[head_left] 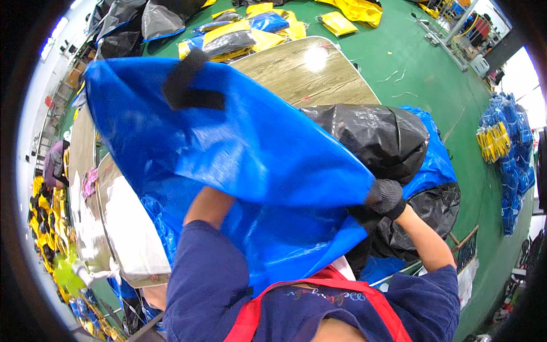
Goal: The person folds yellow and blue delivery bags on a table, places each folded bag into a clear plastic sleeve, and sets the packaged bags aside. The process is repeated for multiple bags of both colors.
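Navy shirt [285, 310] | blue sheet [245, 142] | right hand [388, 198] grips edge | covers left hand, grip unclear

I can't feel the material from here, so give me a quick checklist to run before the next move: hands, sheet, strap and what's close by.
1. Right hand on the blue sheet: ok, gloved and closed at its right-hand corner.
2. Left hand's grip: cannot tell; the left forearm disappears behind a fold of the sheet.
3. Sheet spread flat: not ok; it is raised and folded.
4. Black strap away from the right hand: ok, it is on the sheet's far left part.
5. Right hand well apart from the black bundle: not ok, they are close together; contact is unclear.
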The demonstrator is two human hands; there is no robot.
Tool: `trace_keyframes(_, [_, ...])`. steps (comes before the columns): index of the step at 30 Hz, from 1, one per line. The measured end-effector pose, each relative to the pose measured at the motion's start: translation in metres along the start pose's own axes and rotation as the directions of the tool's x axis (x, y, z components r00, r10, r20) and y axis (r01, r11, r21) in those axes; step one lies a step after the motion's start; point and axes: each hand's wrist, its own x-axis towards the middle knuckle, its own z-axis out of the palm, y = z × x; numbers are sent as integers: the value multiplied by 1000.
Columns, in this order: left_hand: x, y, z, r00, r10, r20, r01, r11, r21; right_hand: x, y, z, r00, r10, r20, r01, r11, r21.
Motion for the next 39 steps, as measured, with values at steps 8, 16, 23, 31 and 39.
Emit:
trace_keyframes(8, [-368,-170,-80,938,-341,58,327,929,172,-10,-18,4,997,-75,-2,70,946,-317])
trace_keyframes(16, [-370,-66,-250,605,-752,262,678,658,327,4,-28,-32,961,-64,269,166,911,-378])
trace_keyframes(23, [-425,5,-228,929,-290,229,313,947,-75,31,-6,-154,895,-159,417,-4,931,364])
trace_keyframes(31, [-353,27,-225,897,-331,294,228,914,334,75,5,-115,854,226,-468,-392,871,-296])
trace_keyframes(39, [-145,16,-119,992,-35,-121,56,982,178,50,29,-13,881,471,-47,-450,803,-391])
